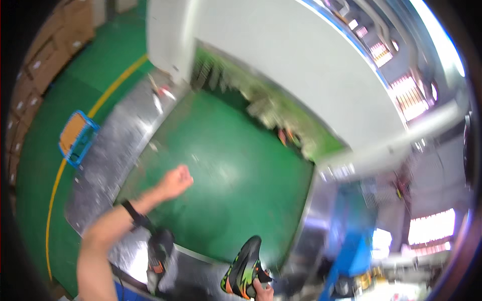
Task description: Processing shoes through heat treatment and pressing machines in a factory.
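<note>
My right hand [264,290] grips a black sneaker [243,268] patterned in bright green and orange, near the lower edge of the view. The sneaker's toe points up, over the near end of the green belt [221,165]. My left hand [176,181] hovers over the belt's left part with its fingers curled in, slightly blurred, and nothing shows in it. A black band circles that wrist. A second dark sneaker [159,253] with orange marks rests on the near metal ledge, just right of my left forearm.
A pale machine housing [281,65] spans the far side, with ragged strips [266,111] hanging across its opening. A dark and orange object [288,138] lies by those strips. Metal ledges [118,138] border the belt. Left are a blue-framed stool [78,138] and stacked cartons [47,62].
</note>
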Motion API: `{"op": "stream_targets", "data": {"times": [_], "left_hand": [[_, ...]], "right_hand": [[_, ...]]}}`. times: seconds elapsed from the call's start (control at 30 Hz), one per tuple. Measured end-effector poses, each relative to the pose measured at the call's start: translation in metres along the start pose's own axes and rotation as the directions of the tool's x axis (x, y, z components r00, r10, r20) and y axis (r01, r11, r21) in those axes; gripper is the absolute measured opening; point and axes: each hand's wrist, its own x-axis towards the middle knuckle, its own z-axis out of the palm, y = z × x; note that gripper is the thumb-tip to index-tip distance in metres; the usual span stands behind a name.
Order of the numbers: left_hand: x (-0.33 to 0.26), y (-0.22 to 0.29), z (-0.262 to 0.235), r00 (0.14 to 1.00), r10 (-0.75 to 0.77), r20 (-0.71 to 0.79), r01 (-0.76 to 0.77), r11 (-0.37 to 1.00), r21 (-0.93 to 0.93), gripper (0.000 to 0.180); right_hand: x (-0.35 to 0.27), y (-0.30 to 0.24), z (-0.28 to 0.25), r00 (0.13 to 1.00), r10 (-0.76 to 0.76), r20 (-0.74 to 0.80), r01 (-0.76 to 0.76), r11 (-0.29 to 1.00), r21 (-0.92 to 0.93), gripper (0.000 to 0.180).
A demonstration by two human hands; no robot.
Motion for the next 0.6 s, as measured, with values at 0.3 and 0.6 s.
{"op": "stream_targets", "data": {"times": [0.3,0.6], "left_hand": [[-0.165,0.205,0.196,0.852,0.377,0.364,-0.060,0.760,-0.647,0.117],[-0.342,0.299,0.319,0.509,0.543,0.668,0.033,0.763,-0.646,0.079]], "right_hand": [[-0.100,0.015,-0.094,0.896,-0.330,-0.296,0.395,0.897,0.197,0.057],[-0.202,0.168,-0.137,0.539,-0.615,-0.575,0.840,0.347,0.417,0.077]]}}
